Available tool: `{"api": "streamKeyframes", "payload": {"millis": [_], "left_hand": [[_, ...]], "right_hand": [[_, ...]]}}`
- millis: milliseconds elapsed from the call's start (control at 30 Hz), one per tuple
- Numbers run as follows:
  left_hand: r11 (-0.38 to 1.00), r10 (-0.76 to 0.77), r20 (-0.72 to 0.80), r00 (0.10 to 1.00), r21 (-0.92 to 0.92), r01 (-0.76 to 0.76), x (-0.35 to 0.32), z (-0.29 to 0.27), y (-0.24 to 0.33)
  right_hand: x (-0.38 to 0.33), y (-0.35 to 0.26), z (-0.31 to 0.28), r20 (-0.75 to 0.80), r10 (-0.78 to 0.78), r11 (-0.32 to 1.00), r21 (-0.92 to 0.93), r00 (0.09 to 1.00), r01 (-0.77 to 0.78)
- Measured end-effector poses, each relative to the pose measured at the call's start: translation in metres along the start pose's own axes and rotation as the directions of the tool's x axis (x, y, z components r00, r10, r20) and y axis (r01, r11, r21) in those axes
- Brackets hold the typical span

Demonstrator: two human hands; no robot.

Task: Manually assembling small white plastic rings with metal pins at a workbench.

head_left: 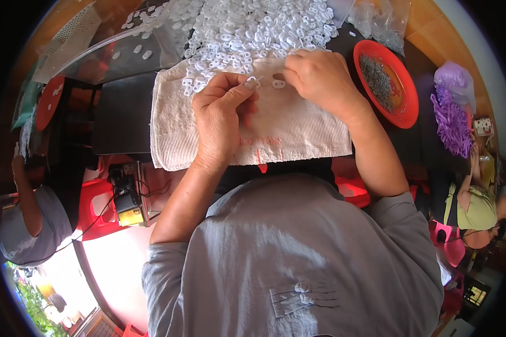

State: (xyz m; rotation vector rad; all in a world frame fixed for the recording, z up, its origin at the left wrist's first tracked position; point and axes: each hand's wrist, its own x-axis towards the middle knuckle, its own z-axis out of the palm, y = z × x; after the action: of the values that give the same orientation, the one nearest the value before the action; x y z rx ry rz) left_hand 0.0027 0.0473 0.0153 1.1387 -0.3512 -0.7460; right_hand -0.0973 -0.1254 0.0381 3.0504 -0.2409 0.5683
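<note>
My left hand pinches a small white plastic piece between thumb and forefinger, above a folded cream towel. To its right, my right hand is closed, its fingertips bent down at the towel's far edge. Whatever those fingers may hold is hidden. Just beside them lies a loose white oval piece with two holes. Beyond both hands spreads a large heap of similar white pieces, spilling onto the towel.
At right stands a red dish of thin metal parts, with plastic bags behind it. Purple strips lie further right. A transparent plastic sheet covers the far left. Other people sit at left and right.
</note>
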Motion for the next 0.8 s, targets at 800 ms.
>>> {"api": "streamKeyframes", "payload": {"millis": [800], "left_hand": [[0.999, 0.010, 0.025, 1.000, -0.047, -0.009, 0.002, -0.003, -0.001]], "right_hand": [[0.000, -0.007, 0.006, -0.073, -0.116, 0.932, 0.338, 0.991, 0.134]]}}
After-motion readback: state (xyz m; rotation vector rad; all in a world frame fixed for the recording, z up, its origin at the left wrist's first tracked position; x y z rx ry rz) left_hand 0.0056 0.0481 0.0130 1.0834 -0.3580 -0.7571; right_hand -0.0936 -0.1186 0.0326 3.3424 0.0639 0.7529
